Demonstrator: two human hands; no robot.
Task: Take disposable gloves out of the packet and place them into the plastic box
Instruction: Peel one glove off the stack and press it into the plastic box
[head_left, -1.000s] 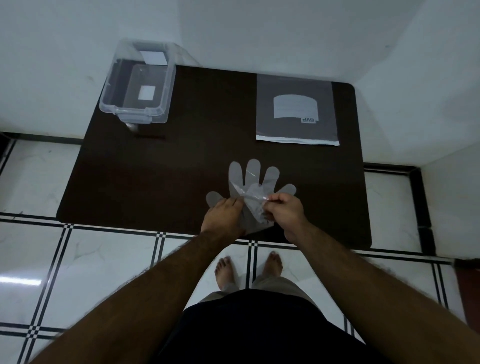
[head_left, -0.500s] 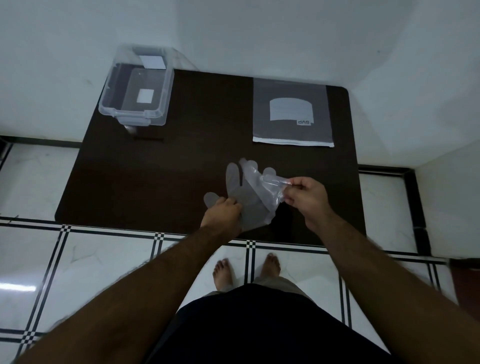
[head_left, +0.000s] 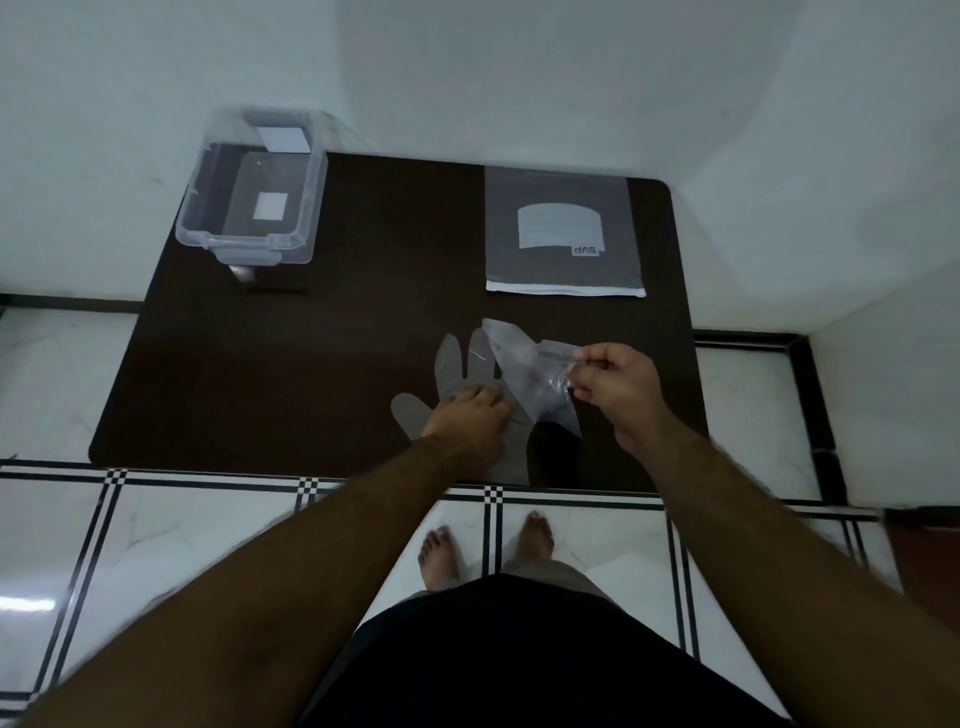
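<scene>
Thin clear disposable gloves lie flat near the front edge of the dark table. My left hand presses down on them with fingers spread over the palm part. My right hand pinches one glove and holds it lifted and crumpled to the right, above the flat ones. The grey glove packet lies flat at the back right of the table. The clear plastic box stands open at the back left corner, apart from both hands.
The table stands in a corner against white walls. White floor tiles with black lines run in front of it, where my bare feet stand. A dark reddish object shows at the right edge.
My right hand has peeled one glove off the flat pile and drawn it up and to the right. My left hand has stayed pressing on the pile.
</scene>
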